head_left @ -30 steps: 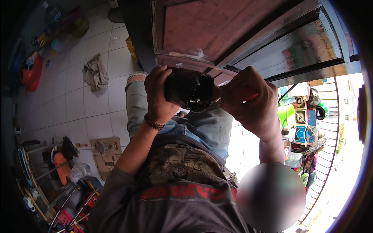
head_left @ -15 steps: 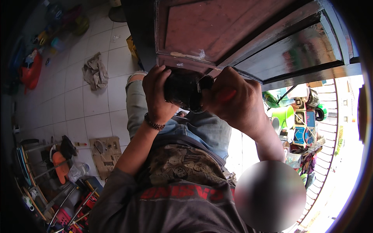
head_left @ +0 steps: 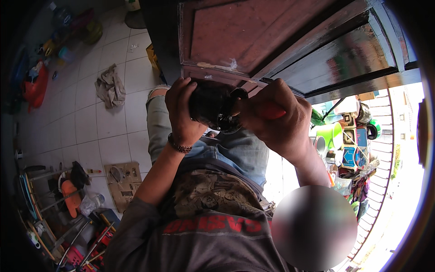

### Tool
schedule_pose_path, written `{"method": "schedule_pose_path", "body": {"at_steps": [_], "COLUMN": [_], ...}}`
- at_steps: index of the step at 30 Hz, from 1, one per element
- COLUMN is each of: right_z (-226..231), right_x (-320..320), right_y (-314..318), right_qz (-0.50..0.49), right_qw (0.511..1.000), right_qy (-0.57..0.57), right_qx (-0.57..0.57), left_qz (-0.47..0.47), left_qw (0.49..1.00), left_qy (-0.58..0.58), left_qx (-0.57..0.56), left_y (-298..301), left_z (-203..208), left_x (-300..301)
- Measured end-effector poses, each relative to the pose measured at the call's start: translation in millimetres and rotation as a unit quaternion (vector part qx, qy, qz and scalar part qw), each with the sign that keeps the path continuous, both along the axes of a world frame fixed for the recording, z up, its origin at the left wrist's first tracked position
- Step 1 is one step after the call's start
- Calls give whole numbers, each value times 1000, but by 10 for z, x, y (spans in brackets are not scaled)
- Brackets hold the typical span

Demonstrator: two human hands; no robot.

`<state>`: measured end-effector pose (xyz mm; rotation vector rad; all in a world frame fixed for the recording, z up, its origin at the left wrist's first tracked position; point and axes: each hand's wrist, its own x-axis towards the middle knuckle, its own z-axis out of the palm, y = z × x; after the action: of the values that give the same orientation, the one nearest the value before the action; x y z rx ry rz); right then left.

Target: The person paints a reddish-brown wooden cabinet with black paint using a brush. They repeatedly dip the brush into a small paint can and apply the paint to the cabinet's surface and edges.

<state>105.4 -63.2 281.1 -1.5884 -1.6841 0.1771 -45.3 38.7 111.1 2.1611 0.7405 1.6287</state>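
- We've got the left hand (head_left: pixel 181 111) wrapped round the black can (head_left: pixel 208 103); should that hold slip, perhaps on a smeared side, the can could drop.
- The can hangs over the jeans (head_left: pixel 244 152), mouth turned rightward; tilt it more and any liquid inside might spill onto them.
- Right of the can, we see the right hand (head_left: pixel 281 120) clasping a red handle (head_left: pixel 271 111), its far end hard to make out by the rim; a hasty pull could flick drips.
- Now the room: well left of the can, we spot a crumpled cloth (head_left: pixel 110 87) on pale floor tiles (head_left: pixel 113 122).
- Beyond the can, a dull reddish-brown panel (head_left: pixel 235 36), scuffed pale.
- Beyond and rightward of the can, a glossy black panel (head_left: pixel 333 68); if wet, stray knuckles could smear it.
- Farther right of the can, a bright green bucket (head_left: pixel 333 135) amid clutter.
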Motion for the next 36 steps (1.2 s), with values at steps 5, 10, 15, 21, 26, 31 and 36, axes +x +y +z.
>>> {"method": "schedule_pose_path", "body": {"at_steps": [5, 10, 15, 21, 26, 31, 36], "right_z": [-55, -95, -82, -35, 5, -53, 32], "right_x": [33, 41, 38, 111, 53, 238, 372], "right_y": [-1, 36, -54, -99, -158, -195, -79], "right_qz": [20, 16, 26, 10, -57, 125, 213], "right_qw": [999, 996, 992, 999, 998, 988, 969], "right_qy": [-25, -86, -107, -52, 6, 77, 13], "right_qx": [-32, 19, 67, 11, 32, -50, -121], "left_qz": [-13, -1, 9, 10, 20, -9, -17], "left_qw": [1000, 999, 998, 999, 998, 996, 992], "left_qy": [7, 38, 54, 46, 61, 83, 111], "left_qx": [3, -5, -17, -14, 3, -30, -60], "left_y": [-8, -8, 9, 20, 35, -21, 12], "left_z": [17, -12, 39, 65, 65, 78, -32], "left_x": [-16, -23, -16, -37, -35, 24, -48]}}
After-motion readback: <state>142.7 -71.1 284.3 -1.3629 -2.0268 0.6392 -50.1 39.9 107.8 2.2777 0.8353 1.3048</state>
